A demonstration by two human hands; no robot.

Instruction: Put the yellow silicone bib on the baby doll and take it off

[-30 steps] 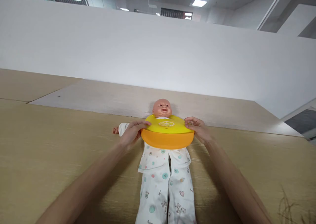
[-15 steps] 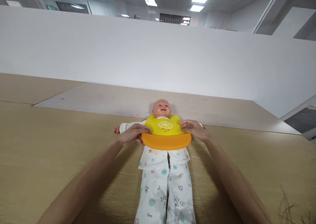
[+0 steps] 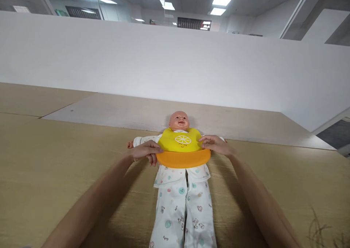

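A baby doll (image 3: 179, 121) in white patterned clothes (image 3: 184, 204) lies on its back on the table, head away from me. Over its chest is a yellow bib (image 3: 171, 138) with a white citrus-slice print and an orange catch pocket (image 3: 183, 159) along the bottom. My left hand (image 3: 144, 151) pinches the bib's left edge at the pocket's corner, thumb and fingers closed on it. On the opposite side my right hand (image 3: 216, 145) has its thumb and fingertips closed at the bib's right edge, just above the pocket. The doll's arms stretch out partly behind my hands.
The wood-look table (image 3: 68, 175) has a paler panel (image 3: 131, 109) behind the doll's head. A white wall (image 3: 175, 62) with glass above it rises at the back. Thin dark strands (image 3: 317, 226) show at the lower right.
My left hand has slid slightly down and left along the bib's edge, and the bib has shifted slightly left with it. My right hand stays nearly in place.
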